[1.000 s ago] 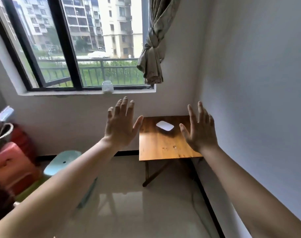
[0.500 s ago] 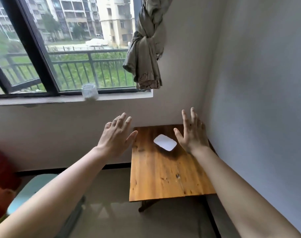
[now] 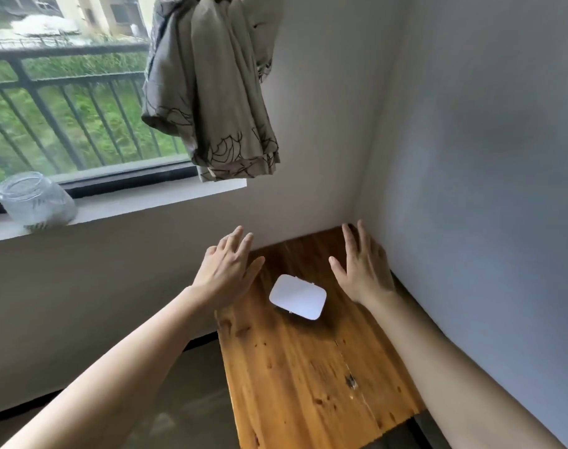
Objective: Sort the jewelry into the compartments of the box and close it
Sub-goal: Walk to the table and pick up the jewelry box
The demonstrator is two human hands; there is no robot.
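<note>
A small white box [image 3: 297, 296] with rounded corners lies closed on the wooden table [image 3: 302, 377], near its far end. My left hand [image 3: 226, 270] hovers flat, fingers spread, just left of the box over the table's left edge. My right hand [image 3: 363, 265] hovers open to the right of the box, close to the wall. Neither hand touches the box. A few tiny dark and shiny bits [image 3: 350, 382], perhaps jewelry, lie on the table nearer to me; they are too small to make out.
The table stands in a room corner, with a white wall [image 3: 486, 189] along its right side and another behind it. A glass jar [image 3: 36, 200] sits on the window sill at the left. A knotted curtain [image 3: 211, 102] hangs above the table.
The view has come much closer to the table and tilted down. Both hands have lowered and now flank the white box.
</note>
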